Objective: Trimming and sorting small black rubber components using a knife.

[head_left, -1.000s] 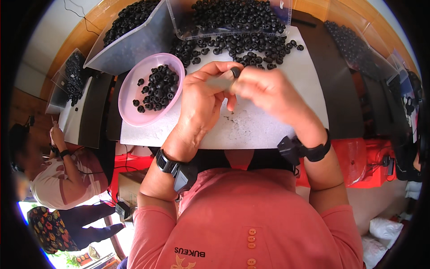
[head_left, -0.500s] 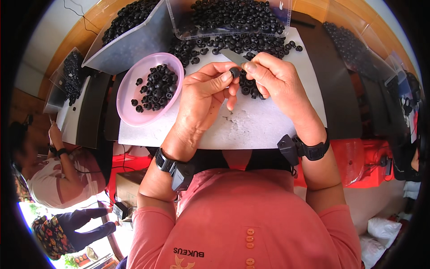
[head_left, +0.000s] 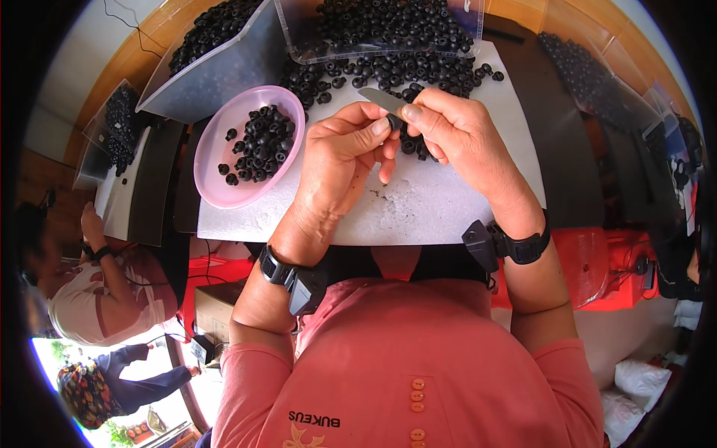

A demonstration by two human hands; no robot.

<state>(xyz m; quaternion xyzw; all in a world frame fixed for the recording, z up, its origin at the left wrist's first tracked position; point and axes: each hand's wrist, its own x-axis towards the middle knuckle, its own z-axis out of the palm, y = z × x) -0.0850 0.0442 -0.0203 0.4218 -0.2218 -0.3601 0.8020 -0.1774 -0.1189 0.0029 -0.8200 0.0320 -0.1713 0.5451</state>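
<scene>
My left hand (head_left: 347, 145) pinches a small round black rubber-looking part (head_left: 393, 122) between thumb and fingers. In my right hand (head_left: 455, 131) is a small knife with a flat grey blade (head_left: 381, 98), which points up and to the left. The blade lies right against the part, with the right thumb close by; the knife's handle is hidden in the fingers. Both hands are over a white foam board (head_left: 418, 209), with dark crumbs below them. Left of my left hand sits a pink bowl (head_left: 213, 193) holding many of the black parts.
A clear bin (head_left: 373, 57) lies tipped at the board's far edge, black parts spilling from it. A second bin (head_left: 209, 89) of parts stands at the far left. Further bins (head_left: 597, 82) are at the right. A co-worker (head_left: 112, 291) sits to the left; another person (head_left: 123, 381) is beyond.
The knife blade has tilted and slid slightly left and down across the black part. Both hands stay in nearly the same place with the same grips.
</scene>
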